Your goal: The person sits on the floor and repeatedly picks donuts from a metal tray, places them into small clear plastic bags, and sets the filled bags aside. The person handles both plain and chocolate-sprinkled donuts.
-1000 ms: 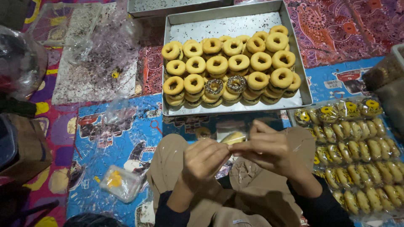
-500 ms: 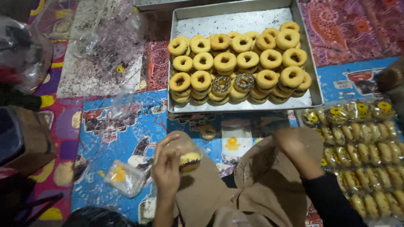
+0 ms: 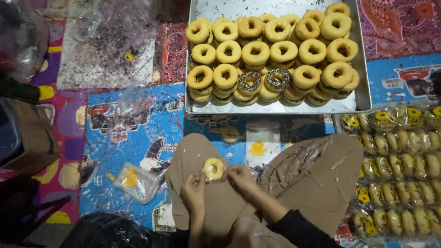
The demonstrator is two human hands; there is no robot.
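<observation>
Left hand (image 3: 195, 194) and right hand (image 3: 240, 176): fingers pinched on wrapped doughnut (image 3: 213, 168) over lap | tray of doughnuts (image 3: 363, 98) beyond knees | bagged doughnuts (image 3: 399, 156) at right.

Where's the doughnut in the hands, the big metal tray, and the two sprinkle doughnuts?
Held doughnut (image 3: 213, 168), head view, its top.
Metal tray (image 3: 363, 98), head view, right rim.
Sprinkled doughnuts (image 3: 250, 81), head view, left one's ring.

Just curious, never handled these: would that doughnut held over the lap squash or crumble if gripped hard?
Probably soft: the doughnut looks puffy and both hands, left and right, hold it by fingertips. Likely light. Its clear wrapping may feel slippery.
</observation>
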